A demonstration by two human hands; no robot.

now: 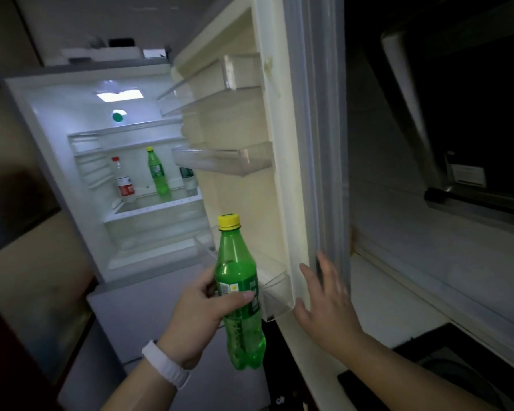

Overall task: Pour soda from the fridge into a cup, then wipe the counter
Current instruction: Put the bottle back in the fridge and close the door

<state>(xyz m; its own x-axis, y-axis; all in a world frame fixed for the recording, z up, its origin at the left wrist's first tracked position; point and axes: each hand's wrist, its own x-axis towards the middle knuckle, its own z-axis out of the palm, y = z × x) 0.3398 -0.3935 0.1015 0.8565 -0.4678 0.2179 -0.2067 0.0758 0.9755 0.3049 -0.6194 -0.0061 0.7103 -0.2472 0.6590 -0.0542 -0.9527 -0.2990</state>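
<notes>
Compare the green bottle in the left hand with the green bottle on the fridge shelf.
The held bottle is gripped round its label by the left hand, outside the fridge; the shelf bottle stands untouched on a shelf inside. The held bottle is in dim light; the shelf bottle is brightly lit. Both are green, with yellow caps on.

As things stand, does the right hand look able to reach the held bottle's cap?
Probably yes. The right hand is open at the door edge, holding nothing; the cap stands bare above where the left hand grips the bottle, with nothing between them.
</notes>
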